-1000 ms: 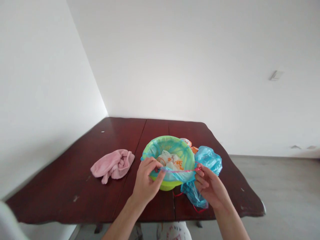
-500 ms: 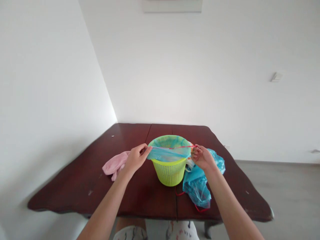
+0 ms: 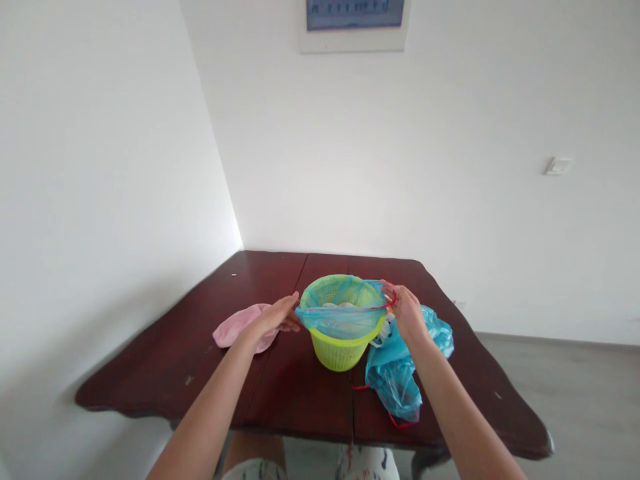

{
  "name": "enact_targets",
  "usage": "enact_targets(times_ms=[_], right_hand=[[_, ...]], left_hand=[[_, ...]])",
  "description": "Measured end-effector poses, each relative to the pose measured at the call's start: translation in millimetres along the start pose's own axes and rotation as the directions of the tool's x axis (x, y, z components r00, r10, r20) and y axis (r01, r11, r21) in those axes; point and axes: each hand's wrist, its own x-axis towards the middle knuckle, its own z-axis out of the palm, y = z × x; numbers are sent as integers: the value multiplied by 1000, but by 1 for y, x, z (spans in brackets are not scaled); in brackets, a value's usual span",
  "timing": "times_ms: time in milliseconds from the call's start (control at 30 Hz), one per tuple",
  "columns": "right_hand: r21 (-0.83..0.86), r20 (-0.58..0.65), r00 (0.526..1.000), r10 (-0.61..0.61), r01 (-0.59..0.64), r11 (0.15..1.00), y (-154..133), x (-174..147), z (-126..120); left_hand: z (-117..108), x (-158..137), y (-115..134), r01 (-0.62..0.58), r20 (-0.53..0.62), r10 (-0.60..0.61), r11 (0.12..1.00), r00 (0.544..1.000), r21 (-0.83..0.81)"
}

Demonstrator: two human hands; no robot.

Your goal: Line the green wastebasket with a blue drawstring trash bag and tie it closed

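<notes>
A yellow-green mesh plastic basket point(image 3: 339, 357) stands upright on the table, with a thin blue drawstring garbage bag point(image 3: 340, 325) draped over its front rim. At the basket's left side my left hand point(image 3: 280, 315) has its fingers stretched out against the bag's edge, not wrapped round it. My right hand point(image 3: 404, 305), at the right rim, has its fingers closed on the bag's edge, where the red drawstring point(image 3: 393, 297) loops by the fingers. To the right of the basket a second crumpled blue bag point(image 3: 395, 380) lies under my right forearm.
A folded pink cloth point(image 3: 237, 327) lies left of the basket, partly behind my left forearm. White and orange items, partly hidden, sit between the basket and the crumpled bag. The dark wooden table point(image 3: 300, 407) meets the white walls at the back.
The bag's front edge has come lower over the basket's outside. My left fingers have gone from pinching the bag to stretched out. The drawstring, pulled taut before, now hangs closer to the right rim.
</notes>
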Motion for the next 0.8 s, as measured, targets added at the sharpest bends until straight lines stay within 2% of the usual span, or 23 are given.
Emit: enact_targets(times_ms=[67, 200, 300, 433, 567, 700, 800], right_hand=[[-41, 45, 994, -103, 105, 994, -1, -4, 5], [-136, 175, 962, -210, 235, 962, -7, -6, 15], [-222, 240, 946, -218, 272, 936, -9, 4, 21], [-361, 286, 948, -143, 244, 900, -7, 30, 29], [-423, 342, 928, -146, 291, 858, -10, 45, 39], [-370, 437, 861, -261, 436, 820, -16, 39, 46], [-330, 488, 819, -303, 495, 804, -20, 29, 46]], left_hand=[[-3, 5, -4, 93, 80, -93, 996, 992, 10], [-13, 13, -5, 63, 120, -57, 996, 991, -55], [-17, 23, -5, 93, 152, -80, 992, 985, -80], [-11, 43, -5, 151, 190, -143, 988, 971, -27], [-1, 59, 0, 69, 175, -67, 998, 982, -6], [2, 62, 8, -14, 120, 12, 1000, 993, 10], [4, 59, 15, -83, 66, 80, 995, 995, 50]])
